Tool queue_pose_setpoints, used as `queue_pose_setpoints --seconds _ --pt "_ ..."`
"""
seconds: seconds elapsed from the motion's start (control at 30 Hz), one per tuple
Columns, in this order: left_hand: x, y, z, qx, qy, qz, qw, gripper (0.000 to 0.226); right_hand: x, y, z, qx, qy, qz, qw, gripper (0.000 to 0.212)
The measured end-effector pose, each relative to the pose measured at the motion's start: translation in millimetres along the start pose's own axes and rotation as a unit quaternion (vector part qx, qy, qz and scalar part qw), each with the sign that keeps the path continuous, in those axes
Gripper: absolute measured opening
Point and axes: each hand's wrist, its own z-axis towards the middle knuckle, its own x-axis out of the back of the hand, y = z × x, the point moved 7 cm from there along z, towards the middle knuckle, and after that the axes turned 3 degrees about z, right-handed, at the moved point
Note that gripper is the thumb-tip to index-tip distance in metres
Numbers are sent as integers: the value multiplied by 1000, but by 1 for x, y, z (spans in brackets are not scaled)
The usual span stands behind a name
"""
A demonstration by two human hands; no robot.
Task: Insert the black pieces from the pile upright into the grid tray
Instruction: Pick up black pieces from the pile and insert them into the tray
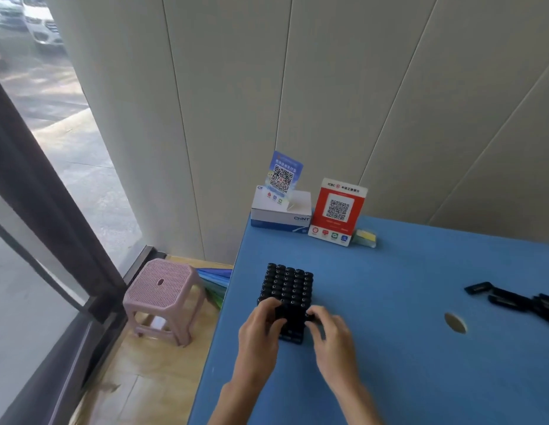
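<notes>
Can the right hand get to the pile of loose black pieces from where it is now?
Probably yes. The right hand is at the grid tray, and only bare blue table lies between it and the pile of black pieces off to its right.

Bare blue tabletop (389,302) lies open between the black grid tray (287,289) at nine o'clock and the loose pile of black pieces (512,299) at three. At twelve, a white cardboard box (280,214) and red QR-code stand (337,211) block the far edge.
</notes>
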Motion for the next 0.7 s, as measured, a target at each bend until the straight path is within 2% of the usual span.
queue_pose_setpoints --seconds 0.13,0.43,0.7 --pt "-3 0 1 -34 -1 10 999 37 2 -5 0 29 7 -36 999 26" --pt "-15 4 4 -90 -22 27 995 48 1 -4 5 44 -10 -53 998 21" --pt "-24 -5 7 -139 -47 87 985 37 1 2 4 39 -10 -34 999 24"
